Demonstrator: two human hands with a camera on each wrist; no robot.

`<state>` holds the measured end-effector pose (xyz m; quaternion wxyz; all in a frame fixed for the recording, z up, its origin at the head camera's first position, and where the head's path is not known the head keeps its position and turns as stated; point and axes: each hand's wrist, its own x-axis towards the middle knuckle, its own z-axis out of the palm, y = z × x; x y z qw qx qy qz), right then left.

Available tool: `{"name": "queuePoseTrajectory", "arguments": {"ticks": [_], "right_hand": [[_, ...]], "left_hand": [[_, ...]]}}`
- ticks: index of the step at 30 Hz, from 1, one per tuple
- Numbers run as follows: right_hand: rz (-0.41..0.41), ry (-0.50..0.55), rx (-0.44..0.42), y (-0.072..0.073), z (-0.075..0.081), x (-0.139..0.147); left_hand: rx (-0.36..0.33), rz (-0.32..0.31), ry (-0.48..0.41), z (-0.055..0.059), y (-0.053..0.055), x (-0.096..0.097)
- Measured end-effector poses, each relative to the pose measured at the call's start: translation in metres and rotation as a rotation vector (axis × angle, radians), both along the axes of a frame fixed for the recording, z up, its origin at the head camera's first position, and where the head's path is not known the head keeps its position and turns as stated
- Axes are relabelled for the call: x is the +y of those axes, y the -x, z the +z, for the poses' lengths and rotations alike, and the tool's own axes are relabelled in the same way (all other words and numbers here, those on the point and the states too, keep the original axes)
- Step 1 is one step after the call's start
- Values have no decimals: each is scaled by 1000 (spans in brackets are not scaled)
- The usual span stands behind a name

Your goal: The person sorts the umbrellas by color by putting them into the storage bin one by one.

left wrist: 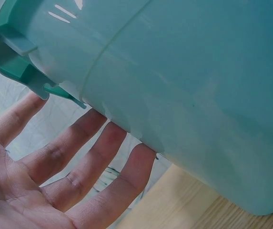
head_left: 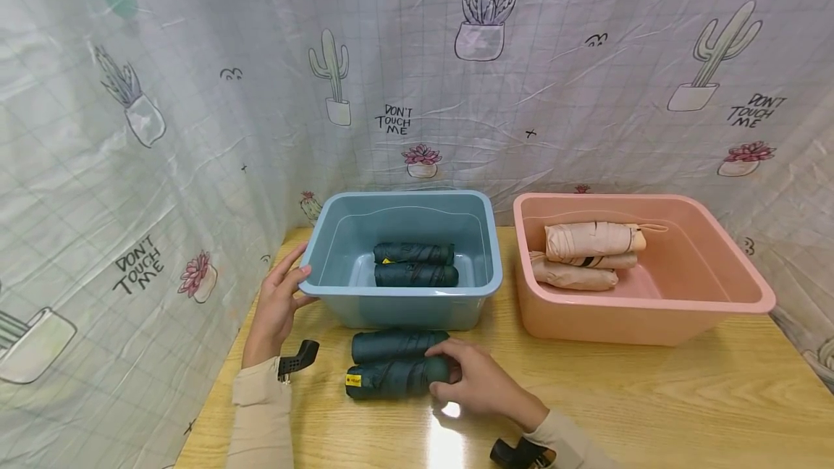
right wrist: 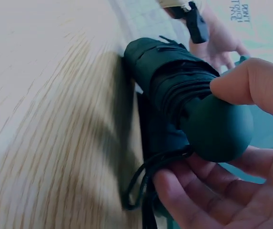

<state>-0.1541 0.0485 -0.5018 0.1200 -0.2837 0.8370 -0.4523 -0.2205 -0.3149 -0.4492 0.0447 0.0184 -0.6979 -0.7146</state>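
My right hand (head_left: 482, 386) grips the rounded end of a folded dark green umbrella (head_left: 384, 380) lying on the table, its yellow tag at the left end. The right wrist view shows thumb and fingers around the round handle (right wrist: 219, 131), with a cord loop (right wrist: 136, 186) hanging beside it. Just behind lies a second dark green umbrella (head_left: 391, 347). At the left side of a blue bin (head_left: 404, 312), my left hand (head_left: 276, 306) holds the rim, thumb on top and fingers against the outer wall. Two dark green umbrellas (head_left: 415, 276) rest inside that bin.
To the right stands a pink bin (head_left: 599, 322) with several folded beige umbrellas (head_left: 586, 240) stacked in its left part. Both bins are on a wooden table (head_left: 651, 396). A cactus-printed curtain (head_left: 417, 78) hangs behind and along the left.
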Motion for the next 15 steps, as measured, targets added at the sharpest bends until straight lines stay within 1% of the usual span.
{"name": "queuePoseTrajectory", "arguments": {"ticks": [2,4,6,9,10,12,15], "right_hand": [[25,37,-46,0,1,0],[50,65,-64,1,2,0],[69,81,-69,2,3,0],[85,86,-51,3,3,0],[89,95,-60,3,3,0],[105,137,-109,3,3,-1],[135,232,-243,2,3,-3]], "left_hand": [[4,-3,-4,0,0,0],[6,-5,-7,0,0,0],[6,-6,-6,0,1,0],[2,-7,-7,1,0,0],[1,-7,-7,1,0,0],[1,-8,-9,1,0,0],[0,-11,-11,0,0,1]]}}
